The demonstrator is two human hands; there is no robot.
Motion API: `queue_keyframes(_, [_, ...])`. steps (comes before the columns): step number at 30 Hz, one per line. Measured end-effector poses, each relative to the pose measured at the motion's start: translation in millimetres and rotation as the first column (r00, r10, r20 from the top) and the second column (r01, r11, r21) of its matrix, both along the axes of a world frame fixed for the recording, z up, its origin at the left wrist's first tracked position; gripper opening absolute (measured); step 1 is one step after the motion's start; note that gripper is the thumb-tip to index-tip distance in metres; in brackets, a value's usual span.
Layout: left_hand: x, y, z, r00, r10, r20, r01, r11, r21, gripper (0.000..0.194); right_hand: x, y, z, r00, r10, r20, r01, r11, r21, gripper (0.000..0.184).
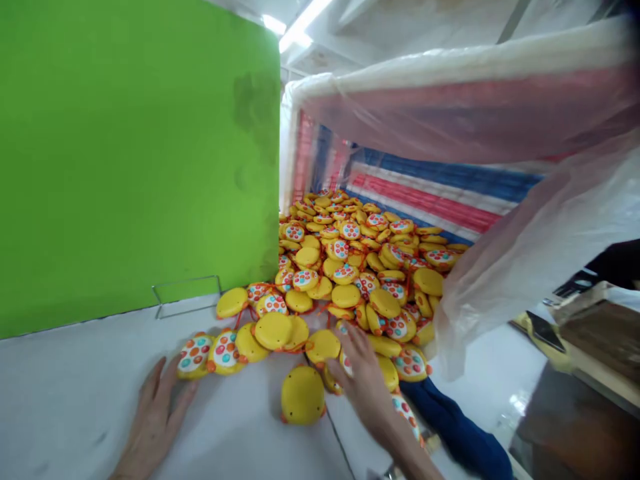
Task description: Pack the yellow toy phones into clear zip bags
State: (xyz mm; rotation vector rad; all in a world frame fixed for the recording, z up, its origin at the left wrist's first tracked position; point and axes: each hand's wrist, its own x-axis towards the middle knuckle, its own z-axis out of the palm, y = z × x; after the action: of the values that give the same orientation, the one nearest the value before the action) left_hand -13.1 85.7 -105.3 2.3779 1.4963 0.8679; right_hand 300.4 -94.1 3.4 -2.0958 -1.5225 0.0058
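Observation:
My left hand (159, 415) lies on the white table with fingers spread. Its fingertips are at the edge of a yellow turtle-like piece (195, 355), which has a white, colour-dotted face and small orange feet. That piece begins a row with another dotted one (226, 352) and several turned plain side up. My right hand (361, 373) reaches over the near edge of the heap, slightly blurred, thumb and fingers apart against the yellow pieces. Some fingertips are hard to make out there. A plain yellow piece (303, 395) lies alone between my hands. Orange cords show among the pieces.
A large heap of these pieces (345, 294) fills a striped, plastic-lined container (440, 193) and spills onto the table. A green panel (140, 153) stands at left, with a thin wire frame (186, 308) before it. Dark blue cloth (450, 420) and a phone-like object (545, 331) are at right.

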Motion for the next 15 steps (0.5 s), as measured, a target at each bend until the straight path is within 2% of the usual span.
queue_keyframes(2, [-4.5, -12.2, 11.0, 0.998, -0.049, -0.035, 0.051, 0.996, 0.071, 0.059, 37.2, -53.3, -16.4, 0.980, -0.200, -0.021, 0.199, 0.980, -0.032, 0.050])
queue_keyframes(4, [6.4, -28.8, 26.1, 0.981, -0.181, -0.070, 0.191, 0.963, 0.188, 0.056, 61.3, -94.1, -39.2, 0.951, -0.306, -0.037, 0.304, 0.951, -0.063, 0.050])
queue_keyframes(6, [32.2, -52.5, 40.7, 0.922, -0.364, -0.129, 0.386, 0.885, 0.259, 0.055, 68.1, -118.0, -60.5, 0.933, -0.357, -0.042, 0.353, 0.932, -0.084, 0.051])
queue_keyframes(8, [67.0, -84.8, 47.4, 0.832, -0.517, -0.202, 0.555, 0.790, 0.261, 0.045, 63.6, -129.2, -74.3, 0.928, -0.372, -0.035, 0.367, 0.926, -0.090, 0.052])
queue_keyframes(10, [103.7, -124.5, 41.2, 0.725, -0.639, -0.255, 0.688, 0.667, 0.285, 0.040, 57.0, -136.6, -78.5, 0.932, -0.363, -0.017, 0.360, 0.929, -0.086, 0.051])
queue_keyframes(12, [137.8, -167.3, 23.3, 0.648, -0.730, -0.218, 0.750, 0.561, 0.350, 0.032, 53.6, -147.0, -74.9, 0.942, -0.336, 0.004, 0.335, 0.938, -0.085, 0.045])
queue_keyframes(13, [153.1, -188.1, 12.0, 0.659, -0.740, -0.136, 0.722, 0.571, 0.391, 0.026, 53.1, -153.5, -71.6, 0.948, -0.317, 0.013, 0.317, 0.944, -0.089, 0.042])
queue_keyframes(15, [179.7, -224.7, -9.5, 0.671, -0.736, -0.092, 0.706, 0.596, 0.384, 0.020, 52.8, -166.5, -66.0, 0.961, -0.275, 0.022, 0.276, 0.955, -0.107, 0.037])
